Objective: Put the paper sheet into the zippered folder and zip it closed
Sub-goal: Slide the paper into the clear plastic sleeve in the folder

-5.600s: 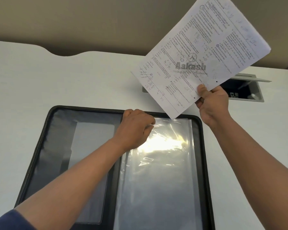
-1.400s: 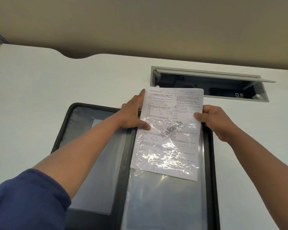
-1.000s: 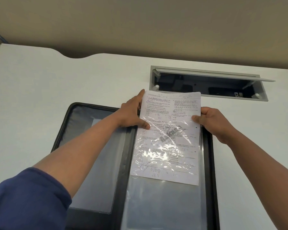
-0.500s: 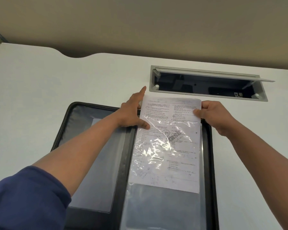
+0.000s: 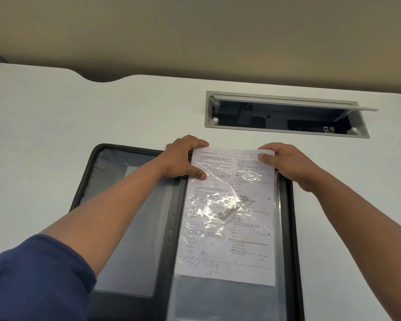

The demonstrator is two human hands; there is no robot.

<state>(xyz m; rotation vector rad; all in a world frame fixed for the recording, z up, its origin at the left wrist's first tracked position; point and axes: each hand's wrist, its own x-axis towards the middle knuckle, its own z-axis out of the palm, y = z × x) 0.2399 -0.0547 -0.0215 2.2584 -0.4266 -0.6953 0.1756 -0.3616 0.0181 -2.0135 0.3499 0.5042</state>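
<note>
A black zippered folder lies open on the white desk. Its right half carries a clear plastic sleeve. The printed paper sheet sits most of the way inside that sleeve, with only its top edge sticking out at the far end. My left hand pinches the sleeve's top left corner, thumb pressed on the plastic. My right hand grips the sheet's top right corner. The folder's left half shows a grey pocket, partly covered by my left forearm.
An open grey cable tray with a raised flap is set into the desk just beyond the folder. The white desk spreads to the left and right, and its back edge has a curved cut-out at far left.
The sheet has slid farther down into the sleeve toward me. Both hands have come down with its top edge, closer to the folder's far rim.
</note>
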